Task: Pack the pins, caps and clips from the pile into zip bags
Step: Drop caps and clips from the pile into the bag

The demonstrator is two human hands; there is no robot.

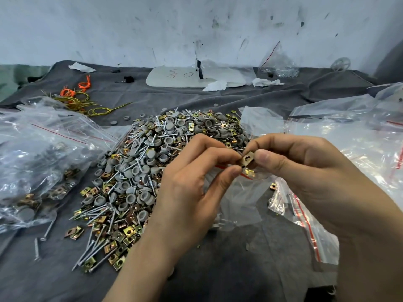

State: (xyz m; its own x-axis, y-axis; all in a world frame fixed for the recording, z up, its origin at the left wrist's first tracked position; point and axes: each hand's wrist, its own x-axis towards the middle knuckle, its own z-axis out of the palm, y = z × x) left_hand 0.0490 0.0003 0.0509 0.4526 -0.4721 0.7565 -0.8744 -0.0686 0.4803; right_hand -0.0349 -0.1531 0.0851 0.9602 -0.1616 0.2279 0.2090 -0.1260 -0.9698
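A big pile (139, 171) of grey caps, silver pins and brass clips lies on the grey cloth, left of centre. My right hand (305, 171) pinches a brass clip (247, 159) between thumb and forefinger, above the mouth of a clear zip bag (237, 197). My left hand (192, 182) pinches the bag's top edge right beside that clip, and a second clip (249, 172) shows through the plastic just below. The bag's lower part hangs behind my left hand.
Filled zip bags (39, 162) lie at the left. Empty zip bags (349, 131) with red seals are heaped at the right and under my right wrist. Yellow and orange wire loops (80, 99), a white board (196, 78) and tissue scraps sit at the back.
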